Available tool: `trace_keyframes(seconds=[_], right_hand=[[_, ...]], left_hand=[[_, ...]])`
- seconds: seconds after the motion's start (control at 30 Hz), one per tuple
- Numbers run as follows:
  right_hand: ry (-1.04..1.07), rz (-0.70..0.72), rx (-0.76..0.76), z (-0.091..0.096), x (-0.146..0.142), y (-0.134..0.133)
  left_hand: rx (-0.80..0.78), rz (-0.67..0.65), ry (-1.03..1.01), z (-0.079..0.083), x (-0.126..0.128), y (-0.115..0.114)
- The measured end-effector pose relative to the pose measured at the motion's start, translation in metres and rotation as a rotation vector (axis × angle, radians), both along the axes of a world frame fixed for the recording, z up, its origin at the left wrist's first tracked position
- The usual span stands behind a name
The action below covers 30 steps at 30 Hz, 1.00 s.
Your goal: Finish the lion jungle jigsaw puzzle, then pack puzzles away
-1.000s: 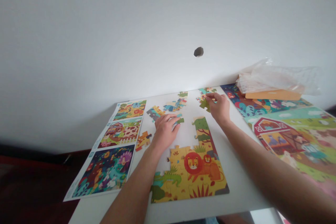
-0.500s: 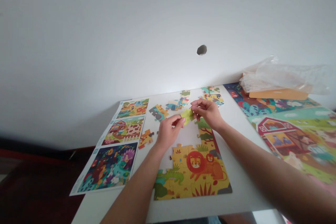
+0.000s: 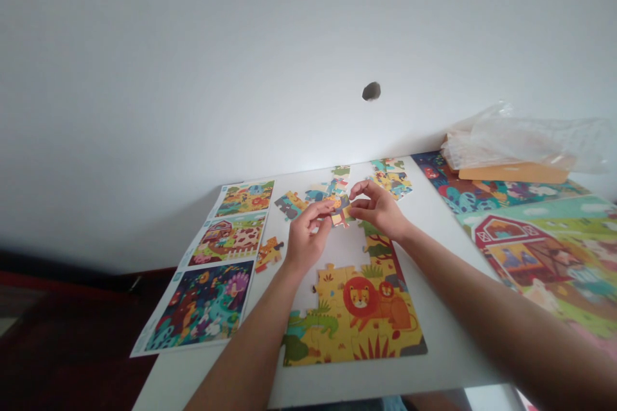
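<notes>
My left hand (image 3: pixel 308 234) and my right hand (image 3: pixel 378 209) meet above the white table (image 3: pixel 448 359), both pinching a small puzzle piece (image 3: pixel 340 209) between their fingertips. Below them lies a partly built lion puzzle (image 3: pixel 354 314) with a yellow ground, a lion and a green crocodile. Loose puzzle pieces (image 3: pixel 393 180) lie scattered toward the wall, just beyond my hands. One orange loose piece (image 3: pixel 268 252) lies left of my left wrist.
A reference sheet (image 3: pixel 216 270) with three small pictures lies at the table's left edge. A finished barn puzzle (image 3: pixel 544 250) covers the right side. A flat tan box (image 3: pixel 513 172) under a clear plastic bag (image 3: pixel 520 135) sits at the back right against the white wall.
My right hand came back from the far loose pieces with a piece and met my left hand. The piece between them has turned from its pale green side to a multicoloured side.
</notes>
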State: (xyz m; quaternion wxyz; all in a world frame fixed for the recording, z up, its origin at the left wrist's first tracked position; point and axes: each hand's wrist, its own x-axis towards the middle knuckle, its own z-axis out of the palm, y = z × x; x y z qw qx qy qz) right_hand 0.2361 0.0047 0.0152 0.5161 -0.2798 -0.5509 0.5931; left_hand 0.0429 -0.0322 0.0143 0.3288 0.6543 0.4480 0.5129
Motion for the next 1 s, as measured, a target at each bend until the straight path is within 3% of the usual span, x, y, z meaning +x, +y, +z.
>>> trace_keyframes(seconds=[0.1, 0.23, 0.43, 0.53, 0.8, 0.9, 1.0], right_hand=[[-0.003, -0.003, 0.01, -0.003, -0.001, 0.0], [-0.034, -0.011, 0.022, -0.003, -0.003, -0.001], [-0.299, -0.041, 0.144, -0.004, 0.001, -0.003], [-0.355, -0.031, 0.164, -0.006, 0.003, -0.001], [-0.509, 0.007, 0.213, -0.006, 0.0, -0.006], [-0.524, -0.042, 0.19, -0.004, -0.001, -0.007], [-0.562, -0.258, 0.127, -0.006, 0.003, -0.002]], left_hand=[[-0.053, 0.0, -0.044, 0.004, 0.003, 0.0], [-0.103, -0.101, -0.061, 0.002, 0.006, 0.0], [-0.019, -0.165, 0.191, -0.007, 0.002, -0.001], [0.0, -0.113, 0.174, -0.009, 0.001, 0.001], [-0.055, 0.113, -0.13, -0.002, 0.001, 0.01], [-0.077, 0.163, -0.101, -0.001, -0.001, 0.011], [-0.012, 0.227, 0.135, -0.006, -0.007, 0.013]])
